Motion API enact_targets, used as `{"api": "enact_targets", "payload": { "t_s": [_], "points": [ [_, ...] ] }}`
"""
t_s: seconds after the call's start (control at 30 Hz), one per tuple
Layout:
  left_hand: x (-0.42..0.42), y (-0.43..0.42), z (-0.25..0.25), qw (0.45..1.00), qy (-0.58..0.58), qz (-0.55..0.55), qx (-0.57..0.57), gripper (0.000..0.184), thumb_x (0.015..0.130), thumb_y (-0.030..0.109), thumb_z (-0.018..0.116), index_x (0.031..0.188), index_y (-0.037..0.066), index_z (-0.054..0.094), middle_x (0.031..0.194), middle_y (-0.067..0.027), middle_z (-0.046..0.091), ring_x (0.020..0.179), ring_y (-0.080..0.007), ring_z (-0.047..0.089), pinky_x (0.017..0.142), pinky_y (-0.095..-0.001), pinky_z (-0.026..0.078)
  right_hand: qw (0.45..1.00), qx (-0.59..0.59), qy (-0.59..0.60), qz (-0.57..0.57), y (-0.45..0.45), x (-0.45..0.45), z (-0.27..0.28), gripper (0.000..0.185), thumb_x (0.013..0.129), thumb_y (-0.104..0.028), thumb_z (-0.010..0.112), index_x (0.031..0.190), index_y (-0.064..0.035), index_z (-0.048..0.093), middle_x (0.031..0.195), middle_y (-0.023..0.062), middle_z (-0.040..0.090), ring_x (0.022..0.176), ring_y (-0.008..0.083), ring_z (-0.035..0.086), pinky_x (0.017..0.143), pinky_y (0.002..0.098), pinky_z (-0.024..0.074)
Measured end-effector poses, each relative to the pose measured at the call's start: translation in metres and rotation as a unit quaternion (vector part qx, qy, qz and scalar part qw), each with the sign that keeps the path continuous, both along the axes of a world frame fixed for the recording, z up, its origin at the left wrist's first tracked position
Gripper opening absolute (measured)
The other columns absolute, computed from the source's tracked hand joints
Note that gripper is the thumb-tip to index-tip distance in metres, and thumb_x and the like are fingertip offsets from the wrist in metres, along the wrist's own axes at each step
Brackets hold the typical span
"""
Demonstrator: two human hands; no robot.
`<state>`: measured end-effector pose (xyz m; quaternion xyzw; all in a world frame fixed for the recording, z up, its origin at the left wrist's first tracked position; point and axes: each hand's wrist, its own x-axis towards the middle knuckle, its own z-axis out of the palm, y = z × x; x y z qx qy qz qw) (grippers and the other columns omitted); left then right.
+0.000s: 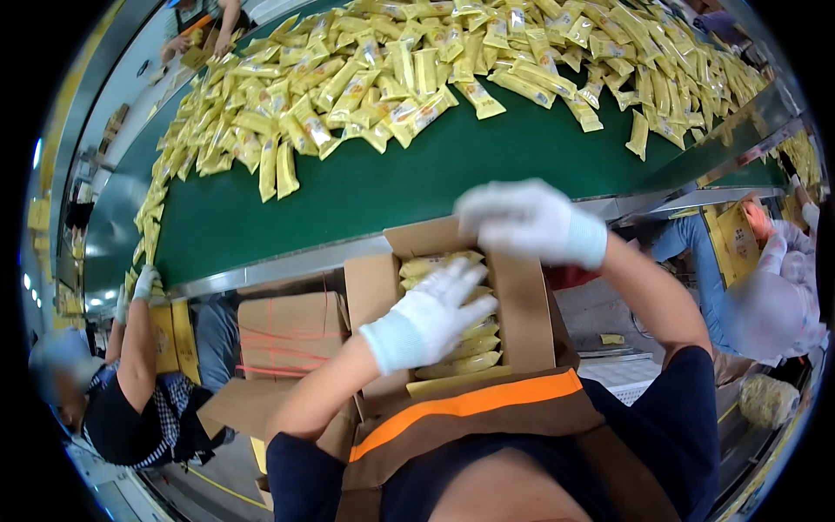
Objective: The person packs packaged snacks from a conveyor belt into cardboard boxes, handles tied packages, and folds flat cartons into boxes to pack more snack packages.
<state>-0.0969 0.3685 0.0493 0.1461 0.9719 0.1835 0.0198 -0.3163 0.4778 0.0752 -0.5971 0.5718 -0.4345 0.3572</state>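
Observation:
An open cardboard box (524,317) with raised flaps stands before me, against the edge of the green belt. Several yellow packets (470,364) lie in rows inside it. My left hand (435,317), in a white glove, rests on the packets with its fingers spread. My right hand (522,217), also gloved in white, is above the box's far right flap, between box and belt. It is smeared by motion, and its fingers cannot be made out.
Many yellow packets (400,70) are heaped on the green belt (365,191). A strapped carton (291,331) stands left of the box. Co-workers are at the left, the right and the far upper left. A clear bag (768,402) lies at the lower right.

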Motion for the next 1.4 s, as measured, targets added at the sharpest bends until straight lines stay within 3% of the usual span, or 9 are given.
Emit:
{"api": "enact_targets", "payload": {
  "t_s": [0.07,0.2,0.37,0.53,0.7,0.87,1.07,1.2,1.4],
  "points": [
    [-0.028,-0.037,0.043,0.988,0.05,0.03,0.142,0.049,0.08,0.007,0.064,0.129,0.007,0.057,0.126,-0.0209,0.059,0.122,-0.0358,0.054,0.101,-0.0427,0.045,0.995,0.015,0.014,-0.102,-0.035,-0.061,-0.02,0.031,0.088,-0.019,0.062,0.115,-0.0042,0.066,0.106,0.0108,0.07,0.099,0.0216,0.066,0.09,0.0319,0.0508],
    [-0.119,-0.154,0.014,0.894,0.319,0.305,-0.073,0.04,0.091,0.021,0.061,0.129,0.008,0.057,0.122,-0.0192,0.062,0.109,-0.0348,0.06,0.093,-0.0443,0.048,0.941,0.119,0.251,-0.195,-0.113,-0.164,-0.072,0.055,0.084,-0.043,0.058,0.126,-0.0083,0.062,0.124,0.0144,0.064,0.118,0.0293,0.058,0.101,0.0345,0.0442],
    [-0.171,-0.217,-0.078,0.883,0.039,0.422,-0.201,0.064,0.086,0.054,0.06,0.138,0.017,0.051,0.124,-0.0152,0.057,0.11,-0.0381,0.057,0.092,-0.0461,0.047,0.871,0.159,0.39,-0.251,-0.181,-0.13,-0.11,0.072,0.075,-0.068,0.06,0.138,-0.0326,0.053,0.152,0.0191,0.033,0.135,0.0411,0.039,0.109,0.0471,0.0349],
    [-0.115,-0.197,-0.056,0.938,0.004,0.313,-0.148,0.058,0.083,0.028,0.07,0.138,0.02,0.051,0.124,-0.0086,0.06,0.112,-0.0333,0.054,0.096,-0.0412,0.044,0.875,-0.047,0.48,-0.038,-0.134,-0.108,-0.127,0.043,0.083,-0.026,0.063,0.126,-0.0265,0.058,0.138,0.0058,0.049,0.121,0.0319,0.049,0.095,0.0443,0.0453],
    [-0.062,-0.189,-0.077,0.949,0.066,0.309,-0.009,0.067,0.087,0.02,0.063,0.148,0.013,0.036,0.13,-0.0181,0.055,0.118,-0.0376,0.051,0.101,-0.0414,0.041,0.899,0.1,0.397,-0.154,-0.059,-0.102,-0.102,0.069,0.081,0.005,0.05,0.143,-0.025,0.043,0.154,0.0133,0.033,0.121,0.0359,0.054,0.101,0.0433,0.0437],
    [-0.049,-0.177,-0.066,0.913,0.068,0.398,0.06,0.065,0.085,0.011,0.059,0.146,0.01,0.039,0.133,-0.0209,0.052,0.119,-0.0377,0.052,0.102,-0.0386,0.043,0.884,0.053,0.346,-0.311,-0.033,-0.126,-0.106,0.061,0.077,0.002,0.051,0.136,-0.0117,0.047,0.124,0.0175,0.058,0.109,0.0392,0.057,0.094,0.0443,0.0481],
    [-0.068,-0.184,-0.055,0.934,-0.005,0.346,0.091,0.068,0.077,0.006,0.059,0.143,0.009,0.042,0.131,-0.0211,0.053,0.121,-0.0376,0.052,0.102,-0.0389,0.043,0.867,-0.211,0.451,-0.021,-0.084,-0.061,-0.096,0.043,0.077,0.002,0.052,0.117,-0.0114,0.059,0.109,0.0101,0.061,0.101,0.0283,0.062,0.089,0.0391,0.0469],
    [-0.082,-0.18,-0.055,0.925,-0.08,0.37,0.028,0.073,0.076,0.017,0.073,0.142,0.006,0.044,0.128,-0.0193,0.059,0.115,-0.032,0.059,0.099,-0.034,0.045,0.845,0.099,0.523,0.046,-0.111,-0.038,-0.073,0.032,0.074,-0.016,0.065,0.106,-0.0119,0.061,0.102,0.0074,0.066,0.1,0.0256,0.063,0.088,0.0367,0.0446],
    [-0.049,-0.186,-0.08,0.794,0.018,0.454,0.405,0.067,0.079,0.02,0.073,0.139,0.006,0.047,0.118,-0.0088,0.064,0.104,-0.0248,0.063,0.088,-0.0315,0.05,0.949,0.083,0.292,-0.087,-0.063,-0.06,-0.08,0.024,0.075,-0.015,0.067,0.096,-0.0045,0.062,0.091,0.0121,0.068,0.088,0.0309,0.066,0.081,0.0386,0.0527]
  ]
}}
